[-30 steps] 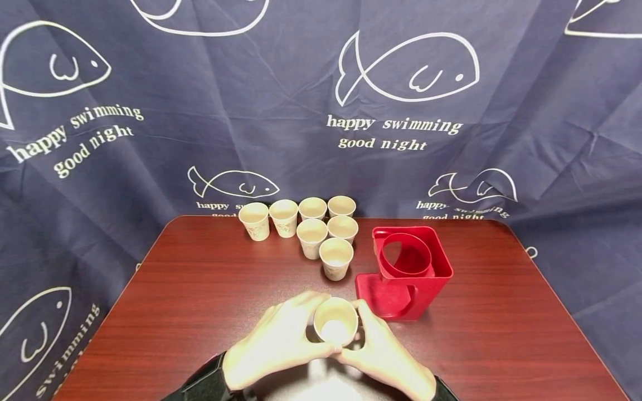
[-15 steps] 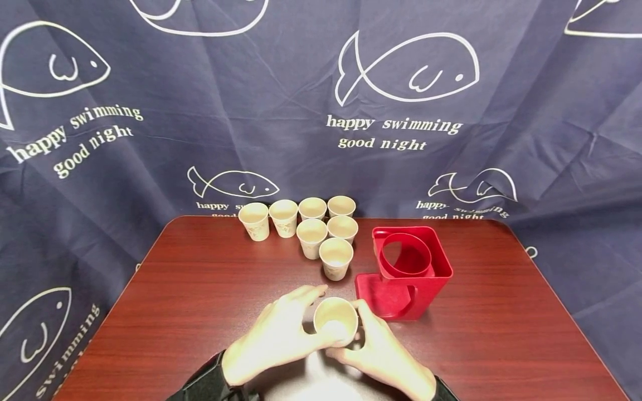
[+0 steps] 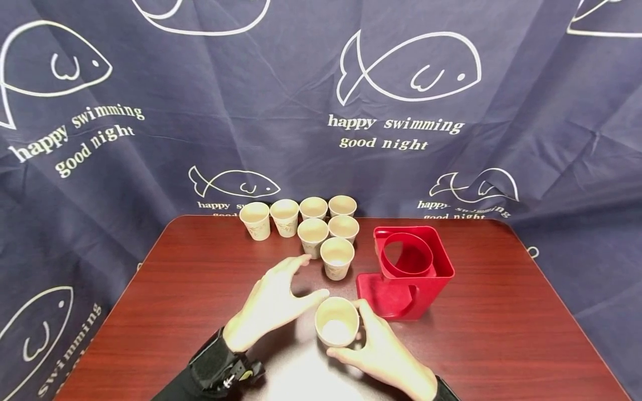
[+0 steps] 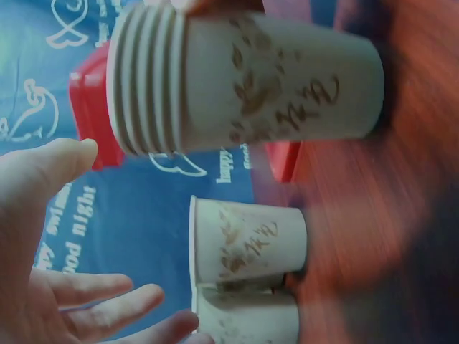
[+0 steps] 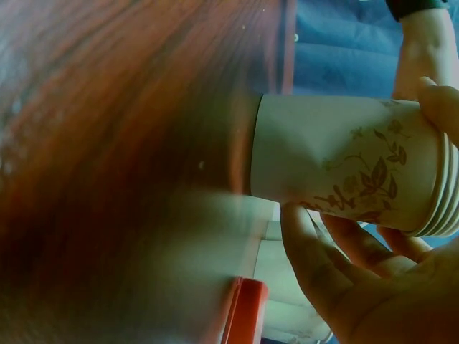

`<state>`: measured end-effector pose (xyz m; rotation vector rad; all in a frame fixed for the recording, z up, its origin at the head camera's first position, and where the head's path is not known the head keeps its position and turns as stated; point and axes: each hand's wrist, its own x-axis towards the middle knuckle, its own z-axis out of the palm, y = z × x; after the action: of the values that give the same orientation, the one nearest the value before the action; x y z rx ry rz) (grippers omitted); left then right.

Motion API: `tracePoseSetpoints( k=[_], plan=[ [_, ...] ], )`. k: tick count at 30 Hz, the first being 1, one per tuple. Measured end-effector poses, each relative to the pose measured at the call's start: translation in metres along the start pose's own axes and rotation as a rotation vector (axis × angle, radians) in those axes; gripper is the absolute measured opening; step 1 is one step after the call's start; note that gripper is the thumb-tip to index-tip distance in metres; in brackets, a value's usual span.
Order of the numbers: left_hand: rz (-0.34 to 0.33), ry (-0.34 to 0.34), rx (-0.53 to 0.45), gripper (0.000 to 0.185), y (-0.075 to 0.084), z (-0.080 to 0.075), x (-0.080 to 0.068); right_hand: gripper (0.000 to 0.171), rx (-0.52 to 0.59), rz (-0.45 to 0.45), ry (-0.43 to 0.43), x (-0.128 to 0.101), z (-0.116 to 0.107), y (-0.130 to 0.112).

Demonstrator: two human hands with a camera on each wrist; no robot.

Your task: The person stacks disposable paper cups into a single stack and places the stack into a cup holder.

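A short stack of nested paper cups (image 3: 337,323) stands upright near the front of the table; several stacked rims show in the left wrist view, with a brown leaf print on the cup wall (image 4: 287,86). My right hand (image 3: 383,351) grips this stack from the right, thumb in front and fingers behind. Apart from the stack, my left hand (image 3: 273,303) has its thumb and fingers spread, holding nothing. Its fingertips reach toward the nearest single paper cup (image 3: 337,259) and another cup (image 3: 313,236) just behind it.
More upright paper cups (image 3: 255,221) stand in a row and cluster along the table's back. Right of them is a red plastic holder (image 3: 426,295) with a round ring and a flat base. A blue fish-print curtain (image 3: 301,111) hangs behind the wooden table (image 3: 501,334).
My left hand has let go of the cup stack and moved away to the left and toward the back cups. My right hand keeps its grip on the stack in the same place.
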<state>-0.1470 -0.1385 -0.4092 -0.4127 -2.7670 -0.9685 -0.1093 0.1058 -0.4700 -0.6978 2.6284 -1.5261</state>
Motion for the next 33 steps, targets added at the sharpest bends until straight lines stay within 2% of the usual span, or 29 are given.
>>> tracePoseSetpoints(
  k=[3,8,14,21,26,33],
  plan=[
    [0.015,0.019,-0.023,0.07,-0.006,0.007,0.01,0.063,0.002,0.01,-0.003,0.0,0.0,0.0],
    [0.053,0.015,-0.049,0.065,-0.013,0.019,0.027,0.063,-0.01,0.003,0.01,0.0,0.0,0.001],
    [0.02,-0.015,-0.061,0.063,-0.017,0.03,0.044,0.064,-0.025,0.006,0.008,0.0,0.0,0.001],
    [0.031,-0.016,-0.095,0.042,-0.02,0.037,0.054,0.065,0.061,0.043,-0.039,0.002,-0.001,-0.002],
    [0.036,-0.023,-0.111,0.041,-0.018,0.042,0.06,0.065,0.082,0.058,-0.053,0.003,-0.002,-0.003],
    [-0.017,-0.058,-0.045,0.046,-0.015,0.048,0.066,0.066,0.063,0.059,-0.047,0.003,-0.002,-0.001]
  ],
)
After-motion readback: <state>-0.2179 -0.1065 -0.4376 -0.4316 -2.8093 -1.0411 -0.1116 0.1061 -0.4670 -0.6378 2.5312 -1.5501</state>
